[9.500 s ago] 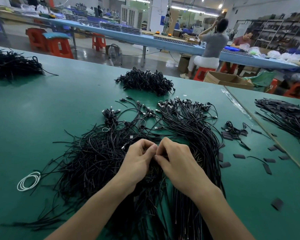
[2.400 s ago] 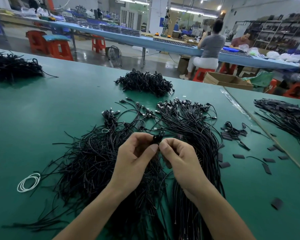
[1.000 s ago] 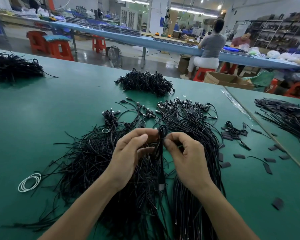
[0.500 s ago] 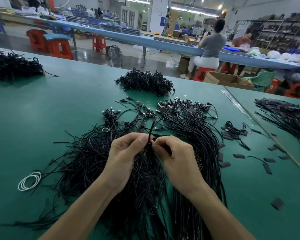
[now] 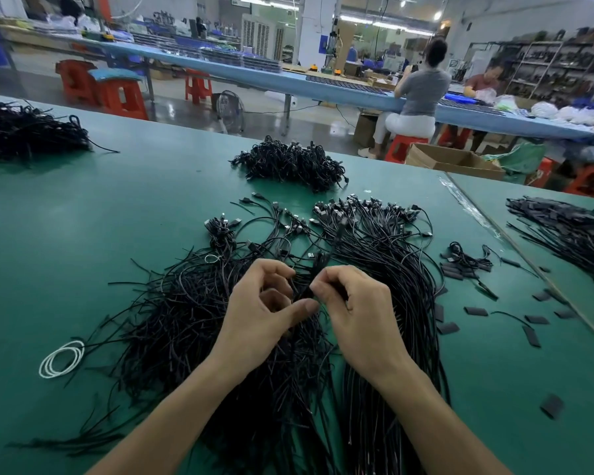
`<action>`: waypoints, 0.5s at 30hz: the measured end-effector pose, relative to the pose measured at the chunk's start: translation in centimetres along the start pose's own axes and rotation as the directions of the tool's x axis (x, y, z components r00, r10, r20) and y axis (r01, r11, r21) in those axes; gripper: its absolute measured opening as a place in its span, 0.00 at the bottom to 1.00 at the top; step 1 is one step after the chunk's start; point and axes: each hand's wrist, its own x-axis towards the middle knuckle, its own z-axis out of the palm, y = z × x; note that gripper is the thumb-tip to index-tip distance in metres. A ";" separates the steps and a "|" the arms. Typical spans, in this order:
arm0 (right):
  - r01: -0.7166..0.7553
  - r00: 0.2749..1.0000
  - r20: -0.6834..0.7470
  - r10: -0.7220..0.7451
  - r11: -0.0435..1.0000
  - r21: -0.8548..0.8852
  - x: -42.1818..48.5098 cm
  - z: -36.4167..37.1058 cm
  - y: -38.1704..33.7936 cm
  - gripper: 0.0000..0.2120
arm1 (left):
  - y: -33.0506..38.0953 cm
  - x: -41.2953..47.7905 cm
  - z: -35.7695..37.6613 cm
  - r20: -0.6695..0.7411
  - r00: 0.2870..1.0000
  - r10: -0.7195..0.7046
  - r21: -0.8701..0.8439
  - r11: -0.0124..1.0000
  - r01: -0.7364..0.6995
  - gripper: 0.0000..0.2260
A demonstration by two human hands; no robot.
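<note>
My left hand and my right hand meet over a spread of loose black cables on the green table. Between their fingertips they pinch a small folded black cable bundle, whose top sticks up above the fingers. Thin black ties lie tangled under and left of my left hand. The cables' plug ends fan out at the far side of the spread.
A heap of bundled black cables sits beyond the spread, another heap at far left. A white wire coil lies at left. Black sleeve pieces are scattered at right, beside more cables. People sit at a far bench.
Both hands lifted a cable from the spread and folded it into a short bundle. The long end that stuck up half a second ago is now down between the fingers.
</note>
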 end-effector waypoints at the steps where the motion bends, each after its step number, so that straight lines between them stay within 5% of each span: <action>1: -0.008 1.000 -0.011 0.009 1.000 0.013 0.0 0.2 0.1 0.06 | 0.0 0.1 0.1 0.035 0.998 -0.058 -0.014 0.998 0.059 0.20; 11: -0.194 0.981 0.086 0.176 0.927 0.322 -0.5 1.1 0.5 0.12 | -0.5 1.3 -0.3 0.020 1.000 0.018 -0.026 0.999 -0.018 0.08; 15: -0.399 0.917 0.287 0.278 0.692 0.602 -0.8 1.0 0.9 0.14 | -0.9 1.1 -0.9 0.042 0.994 0.098 -0.029 0.995 -0.097 0.07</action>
